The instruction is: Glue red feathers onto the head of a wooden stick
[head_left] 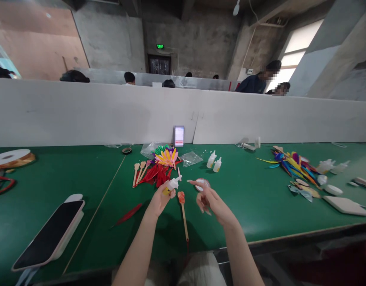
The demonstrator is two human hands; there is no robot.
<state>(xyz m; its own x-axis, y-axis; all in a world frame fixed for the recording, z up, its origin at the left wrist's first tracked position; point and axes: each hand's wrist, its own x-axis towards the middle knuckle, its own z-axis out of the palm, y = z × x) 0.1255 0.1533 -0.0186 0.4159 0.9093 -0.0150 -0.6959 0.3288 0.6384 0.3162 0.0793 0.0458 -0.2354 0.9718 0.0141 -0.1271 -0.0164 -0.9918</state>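
My left hand (159, 199) is wrapped round a small white glue bottle (171, 186) with a yellow label, its nozzle tilted up and to the right. My right hand (212, 201) holds nothing; its index finger stretches left toward the nozzle while the other fingers bend loosely. A round white-and-pink lid-like disc (203, 183) lies partly behind that hand. Between my hands a wooden stick (184, 220) rests on the table, with an orange-red patch at its wide upper end. Left of it lies a single red feather (129, 214).
Red feathers (159, 174), multicoloured feathers (166, 155) and several wooden sticks (135, 174) lie ahead. Two more glue bottles (211, 159) stand right of them. A phone (179, 136) leans on the white partition (111, 113). A black-topped device (52, 234) sits left; more feathers (296, 165) lie right.
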